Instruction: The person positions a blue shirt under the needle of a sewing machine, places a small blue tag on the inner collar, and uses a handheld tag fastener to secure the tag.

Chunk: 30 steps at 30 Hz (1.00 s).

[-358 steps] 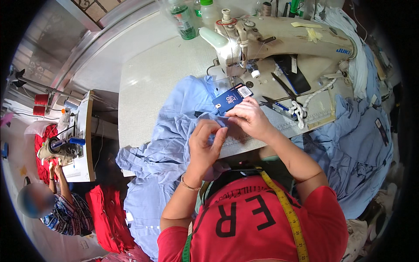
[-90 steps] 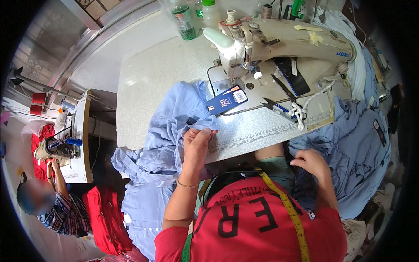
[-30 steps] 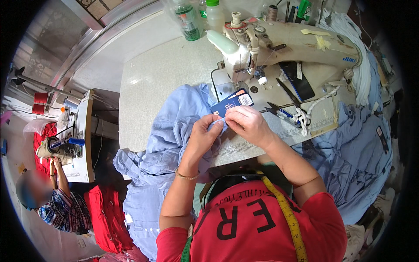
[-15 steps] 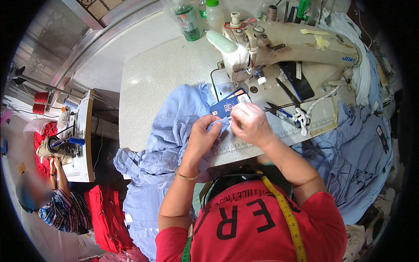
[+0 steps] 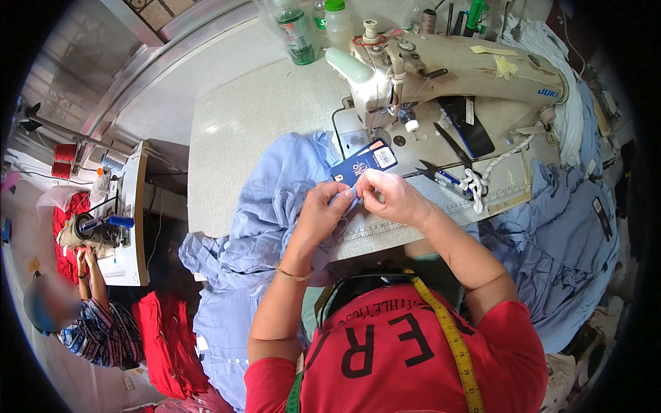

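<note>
Blue garment [image 5: 265, 193] bunched in front and left of the sewing machine [image 5: 468, 65]; my left hand [image 5: 323, 210] pinches its edge, my right hand [image 5: 394, 198] pinches there too; navy tag [image 5: 361, 166] laid out before the machine; edge work looks unfinished, remainder I cannot tell.

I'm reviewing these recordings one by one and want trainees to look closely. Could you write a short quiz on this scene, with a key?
1. What does the person's left hand pinch?
2. True or false: the dark blue tag lies to the right of the knotted white cord.
3. What hangs down the front of the red shirt? A) a chain; B) a tape measure; C) a scarf.

Key:
1. Cloth of the light blue garment.
2. False; it lies to the left.
3. B.
</note>
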Each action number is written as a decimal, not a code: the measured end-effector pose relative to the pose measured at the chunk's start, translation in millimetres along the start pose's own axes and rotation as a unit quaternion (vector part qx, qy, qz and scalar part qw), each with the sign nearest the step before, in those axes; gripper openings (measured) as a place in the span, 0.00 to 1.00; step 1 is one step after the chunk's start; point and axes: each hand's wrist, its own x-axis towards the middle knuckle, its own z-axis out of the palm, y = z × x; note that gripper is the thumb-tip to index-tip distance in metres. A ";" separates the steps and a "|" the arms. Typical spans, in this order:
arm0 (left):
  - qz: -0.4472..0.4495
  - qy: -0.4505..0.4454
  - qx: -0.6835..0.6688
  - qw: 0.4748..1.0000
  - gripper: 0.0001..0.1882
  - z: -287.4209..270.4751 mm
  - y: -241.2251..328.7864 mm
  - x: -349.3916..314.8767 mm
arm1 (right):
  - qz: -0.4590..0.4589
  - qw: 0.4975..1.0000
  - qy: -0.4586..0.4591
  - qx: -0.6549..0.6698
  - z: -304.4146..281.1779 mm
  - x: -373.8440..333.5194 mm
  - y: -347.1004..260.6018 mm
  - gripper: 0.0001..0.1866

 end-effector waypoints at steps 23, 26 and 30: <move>-0.105 -0.023 -0.218 0.970 0.08 -5.5 12.8 -7.6 | 0.269 0.899 -0.242 -0.247 -59.9 -151.3 -45.5 0.09; -0.105 -0.019 -0.195 0.975 0.08 -6.6 15.3 -8.4 | 0.196 0.938 -0.142 -0.248 -51.3 -165.8 -34.5 0.10; -0.090 -0.008 -0.168 0.982 0.07 -6.4 10.2 -9.0 | 0.332 0.906 -0.199 -0.170 -62.3 -123.7 -56.3 0.07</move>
